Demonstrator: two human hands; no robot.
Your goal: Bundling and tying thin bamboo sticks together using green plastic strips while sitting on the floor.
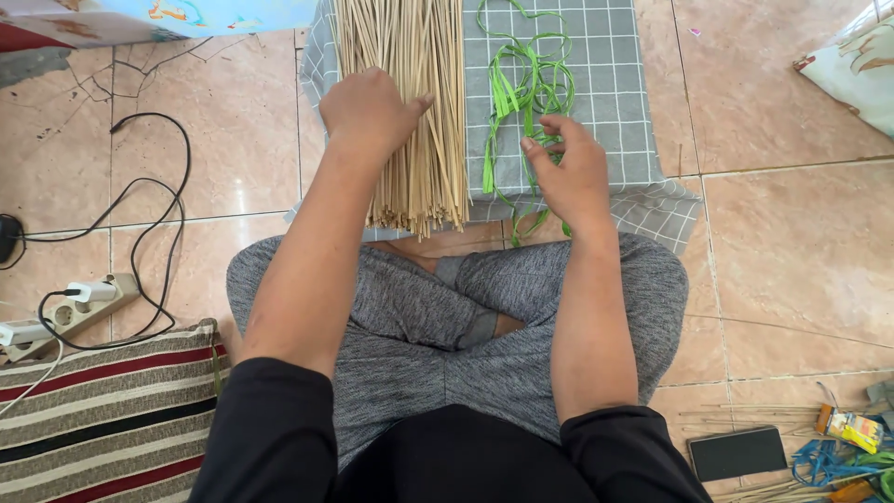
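Observation:
A thick bundle of pale thin sticks lies lengthwise on a grey checked cloth spread on the tiled floor. My left hand rests on the left side of the bundle, fingers curled into the sticks. To the right lies a tangle of green ribbon strips. My right hand hovers over its lower end, fingertips pinching at a green strip. My crossed legs in grey trousers are just below the cloth.
A white power strip with a black cable sits at the left. A striped cushion lies at lower left. A dark phone, loose sticks and small coloured items lie at lower right. A patterned cushion is at upper right.

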